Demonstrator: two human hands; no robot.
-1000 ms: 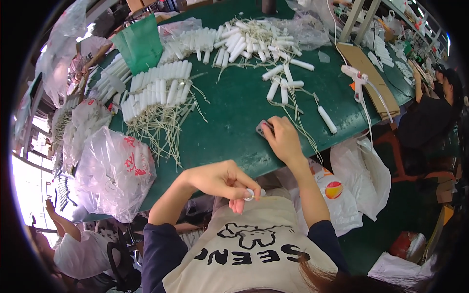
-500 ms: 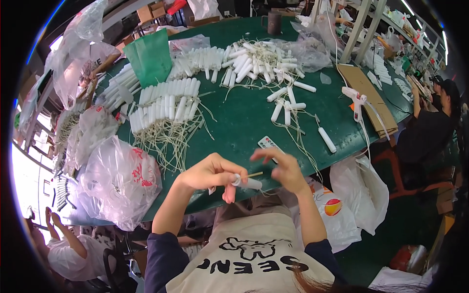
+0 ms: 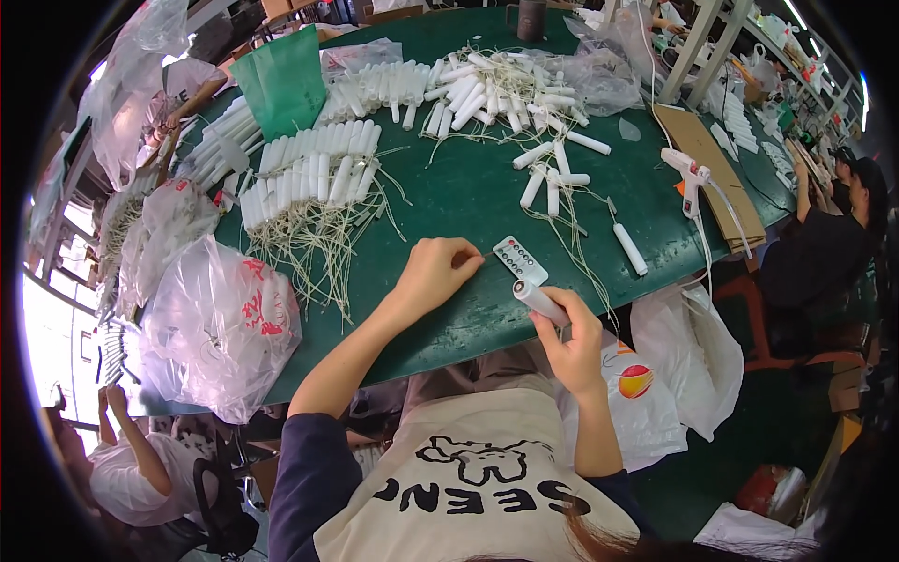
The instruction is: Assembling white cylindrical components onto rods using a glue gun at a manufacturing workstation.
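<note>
The white tube (image 3: 541, 303) has gone from the left hand to the right hand (image 3: 573, 342), and the left hand (image 3: 433, 273) has moved up. The right fingers curl snugly around the tube's side, which leaves its round end bare. The left thumb and finger are pinched close on what looks like a thin stick (image 3: 487, 253), near the small remote (image 3: 521, 262). The remote lies flat on the green table (image 3: 449, 201), perhaps so its buttons are easy to reach.

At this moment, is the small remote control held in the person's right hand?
No, the right hand holds a white tube, while the small remote control lies on the green table.
</note>
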